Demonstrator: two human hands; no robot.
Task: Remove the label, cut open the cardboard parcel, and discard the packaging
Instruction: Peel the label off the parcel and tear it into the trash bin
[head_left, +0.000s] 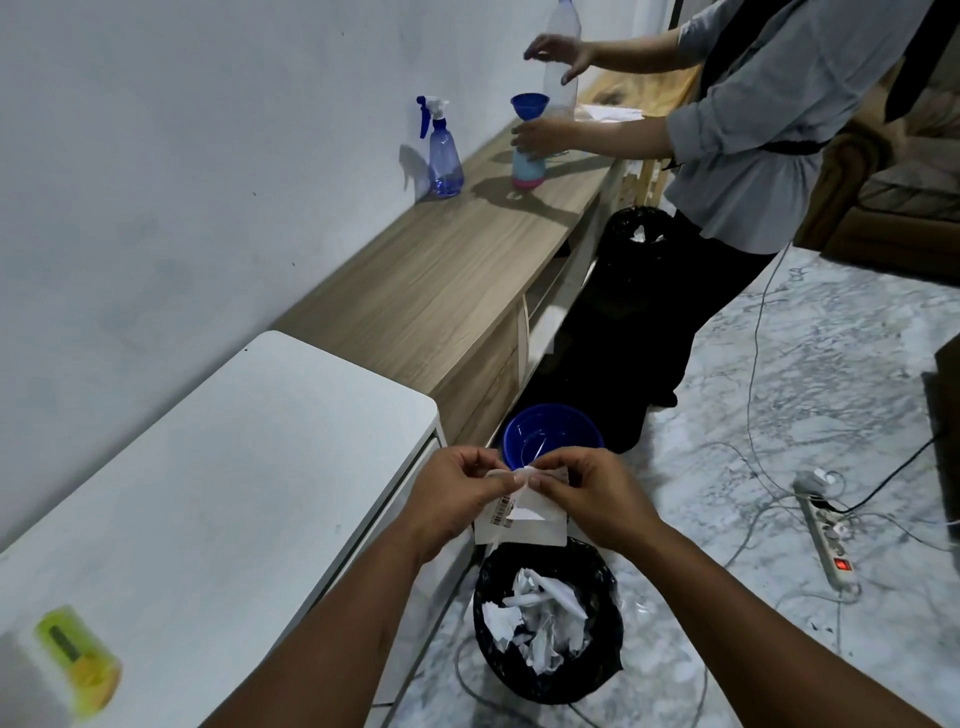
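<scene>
Label (519, 525) pinched by left hand (457, 493) and right hand (587, 499) over bin (545, 623).
Both closed on its top edge; best kept above the bin, then dropped in.

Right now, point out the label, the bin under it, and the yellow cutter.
label (519, 526): head view, on its white lower part.
bin (493, 652): head view, on the black liner at its left rim.
yellow cutter (78, 662): head view, on its body.

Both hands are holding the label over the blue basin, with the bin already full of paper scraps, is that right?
Not quite. In the head view both hands, left and right, hold the label over the black-lined bin, not the basin, which sits farther away. The bin does hold paper scraps.
</scene>
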